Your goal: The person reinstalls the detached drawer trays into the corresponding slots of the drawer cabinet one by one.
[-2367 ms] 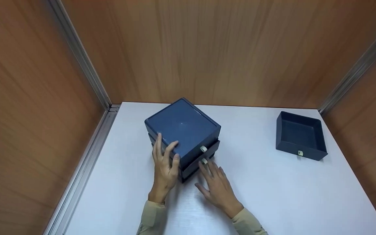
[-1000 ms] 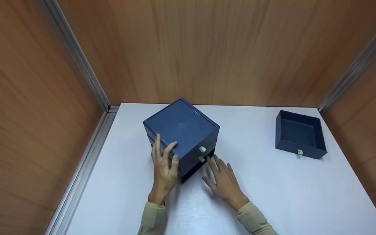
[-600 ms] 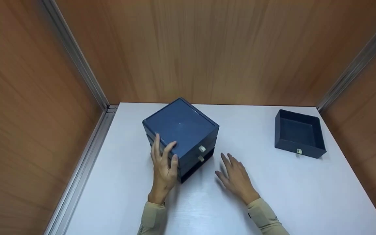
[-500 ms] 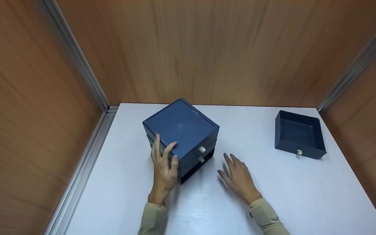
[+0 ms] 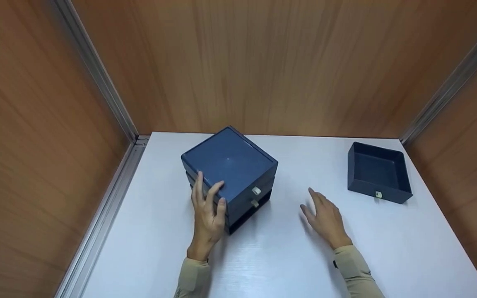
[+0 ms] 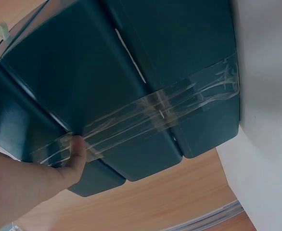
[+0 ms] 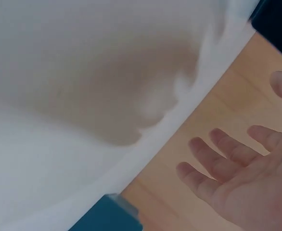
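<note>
Against a cabinet [image 5: 232, 165] holding two drawers [image 5: 243, 202], left fingers [image 5: 198, 190] spread; right fingers [image 5: 316, 198] hover, parted.

On the table [image 5: 151, 244], left of centre, stands the cabinet [image 5: 230, 159], the left hand [image 5: 208, 214] on its near left side. The drawer [image 5: 380, 170] lies far right; between the two, nearer, is the right hand [image 5: 326, 217].

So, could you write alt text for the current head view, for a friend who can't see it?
A person's left hand rests against a blue cabinet with an open bottom slot, on a white table. The right hand hovers between the cabinet and an empty loose drawer at the far right.
</note>
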Demonstrator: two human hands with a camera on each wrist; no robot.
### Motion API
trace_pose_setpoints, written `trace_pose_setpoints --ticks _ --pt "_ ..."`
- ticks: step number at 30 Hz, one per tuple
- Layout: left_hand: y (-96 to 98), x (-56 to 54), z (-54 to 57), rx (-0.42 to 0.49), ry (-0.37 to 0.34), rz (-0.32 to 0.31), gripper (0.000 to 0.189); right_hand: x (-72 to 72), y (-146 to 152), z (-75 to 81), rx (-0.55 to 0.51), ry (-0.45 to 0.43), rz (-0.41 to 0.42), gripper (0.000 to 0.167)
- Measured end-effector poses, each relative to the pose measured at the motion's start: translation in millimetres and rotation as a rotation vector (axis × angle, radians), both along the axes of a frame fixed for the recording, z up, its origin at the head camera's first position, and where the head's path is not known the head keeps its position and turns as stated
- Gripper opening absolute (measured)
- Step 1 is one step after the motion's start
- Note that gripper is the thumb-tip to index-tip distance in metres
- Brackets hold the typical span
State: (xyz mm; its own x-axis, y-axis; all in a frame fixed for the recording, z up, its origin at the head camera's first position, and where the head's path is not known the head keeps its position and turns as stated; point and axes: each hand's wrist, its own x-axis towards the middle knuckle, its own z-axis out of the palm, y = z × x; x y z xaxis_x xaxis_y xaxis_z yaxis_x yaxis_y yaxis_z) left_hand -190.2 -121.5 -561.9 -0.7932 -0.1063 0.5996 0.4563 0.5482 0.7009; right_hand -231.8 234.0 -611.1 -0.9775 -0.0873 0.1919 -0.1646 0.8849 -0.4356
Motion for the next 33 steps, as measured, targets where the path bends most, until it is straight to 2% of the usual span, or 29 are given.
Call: trace_pose_setpoints --ticks 8,15,18,21,27,33 --pt "-0.4 0.6 -0.4 0.001 0.000 0.008 0.043 -8.5 33 15.3 -0.022 -0.061 -0.095 0.069" --pt "-0.2 -0.4 -0.9 -0.009 -0.003 0.002 0.043 -12.0 63 26.3 -0.044 -0.192 -0.200 0.079" --pt "0.1 -0.7 -1.1 -0.005 -0.005 -0.002 0.043 -13.3 74 29.8 -0.053 -0.221 -0.242 0.082" --pt "0.6 0.0 -1.2 -0.003 -0.007 -0.004 0.044 -14.4 85 32.7 -0.066 -0.229 -0.297 0.083" --pt "0.4 0.3 -2.0 -0.004 -0.003 0.003 0.044 -16.3 101 39.3 -0.065 -0.179 -0.400 0.078" --pt "-0.1 -0.9 -1.3 0.000 0.007 0.002 0.044 -20.5 118 37.9 -0.073 -0.264 -0.481 0.084"
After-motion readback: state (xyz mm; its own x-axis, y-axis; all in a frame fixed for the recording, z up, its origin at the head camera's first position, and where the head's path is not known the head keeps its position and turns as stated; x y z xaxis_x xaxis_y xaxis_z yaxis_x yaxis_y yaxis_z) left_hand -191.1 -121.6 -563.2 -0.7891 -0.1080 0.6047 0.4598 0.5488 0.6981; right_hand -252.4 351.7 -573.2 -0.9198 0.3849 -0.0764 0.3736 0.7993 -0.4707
